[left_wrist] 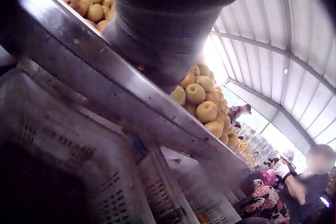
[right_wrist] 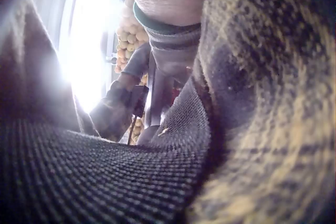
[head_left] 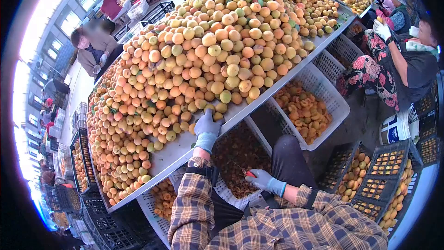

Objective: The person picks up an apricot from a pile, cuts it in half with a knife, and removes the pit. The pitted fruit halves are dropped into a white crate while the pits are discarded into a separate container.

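**Left hand at the fruit pile, right hand on a red handle**

In the head view, the gloved left hand reaches over the rim of the metal table, its fingertips among the lowest fruit of the pile; whether they pinch one, the person's own hand hides; the gloved right hand is clamped round the red handle, above dark scraps at the knees; halved fruit lies in a white crate beyond. The round, orange-yellow fruit looks light and fairly firm, though likely to bruise; it probably rolls readily and may slip a little against a glove; the sound hold would be light fingertips round the widest part, taken from the loose lower edge rather than from beneath others.

In the left wrist view, the glove cuff crosses the rim, fruit on either side; the fingers are out of sight.

In the right wrist view, sleeve and dark cloth crowd the picture; the right fingers' hold cannot be told from here.
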Demonstrator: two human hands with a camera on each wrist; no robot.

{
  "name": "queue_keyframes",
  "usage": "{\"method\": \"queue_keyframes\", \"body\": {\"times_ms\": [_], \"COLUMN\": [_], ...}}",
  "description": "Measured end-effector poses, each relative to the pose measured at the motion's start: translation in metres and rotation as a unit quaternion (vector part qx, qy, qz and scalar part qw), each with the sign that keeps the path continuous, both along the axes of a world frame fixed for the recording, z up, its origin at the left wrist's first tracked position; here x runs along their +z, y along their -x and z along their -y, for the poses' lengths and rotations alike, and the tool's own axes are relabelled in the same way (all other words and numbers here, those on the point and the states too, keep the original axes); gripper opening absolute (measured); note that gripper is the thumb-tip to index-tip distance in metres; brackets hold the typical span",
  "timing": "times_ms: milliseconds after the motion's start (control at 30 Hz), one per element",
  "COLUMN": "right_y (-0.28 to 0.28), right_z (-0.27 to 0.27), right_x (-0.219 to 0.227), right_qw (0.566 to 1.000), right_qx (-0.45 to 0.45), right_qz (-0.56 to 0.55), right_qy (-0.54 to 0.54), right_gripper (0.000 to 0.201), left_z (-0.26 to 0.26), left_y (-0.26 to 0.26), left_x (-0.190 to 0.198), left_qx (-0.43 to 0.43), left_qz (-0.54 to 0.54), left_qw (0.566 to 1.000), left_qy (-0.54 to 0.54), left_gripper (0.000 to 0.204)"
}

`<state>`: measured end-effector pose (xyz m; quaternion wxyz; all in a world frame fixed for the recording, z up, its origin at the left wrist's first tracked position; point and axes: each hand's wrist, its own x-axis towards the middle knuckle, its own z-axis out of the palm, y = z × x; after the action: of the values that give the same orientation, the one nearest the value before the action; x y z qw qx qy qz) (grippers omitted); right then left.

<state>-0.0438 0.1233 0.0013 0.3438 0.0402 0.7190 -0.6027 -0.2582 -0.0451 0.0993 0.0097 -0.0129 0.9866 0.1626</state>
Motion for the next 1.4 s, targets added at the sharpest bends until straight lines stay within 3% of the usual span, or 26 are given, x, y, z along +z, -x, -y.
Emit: {"method": "queue_keyframes", "body": {"times_ms": [167, 233, 300, 333, 367, 400, 433, 500, 533, 567, 633, 667, 733, 767, 833, 900, 967, 1000, 1033, 1067, 1100, 1167, 1200, 1267, 1367, 1400], "right_y": [-0.002, -0.004, -0.002, -0.002, -0.003, -0.002, -0.004, -0.005, -0.005, -0.004, -0.005, -0.005, -0.005, -0.006, -0.005, -0.003, -0.006, -0.006, -0.006, -0.007, -0.009, -0.009, -0.009, -0.010, -0.013, -0.017], "right_z": [-0.001, -0.002, -0.002, -0.002, -0.001, 0.000, 0.001, 0.000, -0.001, -0.002, -0.002, -0.002, -0.002, -0.002, -0.002, -0.002, -0.004, -0.003, -0.003, -0.005, -0.008, -0.013, -0.011, -0.010, -0.015, -0.018], "right_x": [-0.008, -0.001, 0.005, 0.007, 0.004, 0.003, 0.001, 0.003, 0.005, 0.008, 0.016, 0.016, 0.012, 0.011, 0.002, -0.007, 0.001, 0.013, 0.030, 0.047, 0.068, 0.099, 0.102, 0.127, 0.144, 0.150], "right_qw": [1.000, 0.993, 0.997, 0.999, 0.999, 0.999, 0.999, 0.999, 0.999, 0.998, 0.997, 0.998, 0.999, 0.998, 0.996, 0.999, 0.998, 0.999, 0.996, 0.991, 0.990, 0.979, 0.973, 0.967, 0.963, 0.964], "right_qx": [0.021, 0.015, 0.015, 0.015, 0.016, 0.008, 0.002, -0.002, 0.000, 0.002, 0.004, -0.002, -0.006, -0.004, 0.007, -0.001, 0.008, -0.036, -0.083, -0.109, -0.113, -0.128, -0.126, -0.106, -0.066, -0.072], "right_qz": [-0.018, -0.104, -0.074, -0.041, -0.043, -0.049, -0.053, -0.033, -0.048, -0.063, -0.063, -0.053, -0.048, -0.061, -0.079, -0.023, -0.037, -0.032, -0.027, 0.008, 0.014, 0.017, -0.046, -0.117, -0.038, -0.028], "right_qy": [-0.013, -0.049, -0.035, -0.025, -0.024, -0.014, -0.006, 0.013, -0.006, -0.025, -0.032, -0.026, -0.023, -0.032, -0.045, -0.043, -0.043, -0.005, 0.035, 0.079, 0.082, 0.158, 0.186, 0.201, 0.258, 0.255], "right_gripper": [0.036, 0.037, 0.037, 0.037, 0.037, 0.036, 0.036, 0.034, 0.030, 0.026, 0.025, 0.024, 0.024, 0.027, 0.031, 0.031, 0.028, 0.027, 0.025, 0.023, 0.023, 0.025, 0.027, 0.034, 0.038, 0.038], "left_z": [0.019, 0.026, 0.048, 0.057, 0.067, 0.069, 0.072, 0.081, 0.093, 0.100, 0.110, 0.112, 0.108, 0.104, 0.096, 0.098, 0.099, 0.099, 0.095, 0.095, 0.090, 0.073, 0.067, 0.054, 0.030, 0.023], "left_y": [-0.010, -0.017, -0.020, -0.018, -0.017, -0.021, -0.027, -0.033, -0.027, -0.027, -0.028, -0.028, -0.027, -0.026, -0.027, -0.012, -0.010, -0.010, -0.013, -0.018, -0.034, -0.075, -0.096, -0.136, -0.177, -0.187], "left_x": [0.007, 0.012, -0.014, -0.026, -0.037, -0.031, -0.025, -0.013, -0.018, -0.019, -0.013, -0.016, -0.010, -0.009, -0.007, -0.014, -0.024, -0.026, -0.017, -0.008, 0.007, 0.042, 0.049, 0.050, 0.025, 0.022], "left_qx": [-0.016, -0.002, -0.065, -0.065, -0.077, -0.087, -0.082, -0.044, 0.000, 0.062, 0.109, 0.111, 0.036, 0.030, -0.032, -0.012, 0.002, 0.017, 0.029, 0.020, 0.027, -0.012, -0.002, -0.041, 0.030, 0.012], "left_qz": [0.031, 0.049, -0.032, -0.034, -0.037, -0.038, -0.040, -0.202, -0.235, -0.219, -0.201, -0.204, -0.145, -0.001, -0.038, -0.023, -0.002, -0.069, -0.135, -0.126, -0.018, 0.031, 0.039, 0.121, 0.159, 0.192], "left_qw": [0.999, 0.999, 0.984, 0.984, 0.964, 0.935, 0.936, 0.907, 0.903, 0.861, 0.898, 0.896, 0.973, 0.994, 0.996, 0.995, 0.992, 0.979, 0.957, 0.932, 0.792, 0.607, 0.609, 0.454, 0.375, 0.315], "left_qy": [-0.016, -0.016, -0.163, -0.162, -0.252, -0.341, -0.341, -0.366, -0.360, -0.454, -0.375, -0.378, -0.175, -0.109, -0.069, -0.095, -0.124, -0.191, -0.253, -0.340, -0.610, -0.794, -0.792, -0.882, -0.913, -0.929], "left_gripper": [0.045, 0.047, 0.046, 0.046, 0.040, 0.034, 0.034, 0.024, 0.018, 0.016, 0.021, 0.021, 0.032, 0.040, 0.040, 0.040, 0.039, 0.038, 0.037, 0.037, 0.037, 0.039, 0.039, 0.040, 0.045, 0.047]}}
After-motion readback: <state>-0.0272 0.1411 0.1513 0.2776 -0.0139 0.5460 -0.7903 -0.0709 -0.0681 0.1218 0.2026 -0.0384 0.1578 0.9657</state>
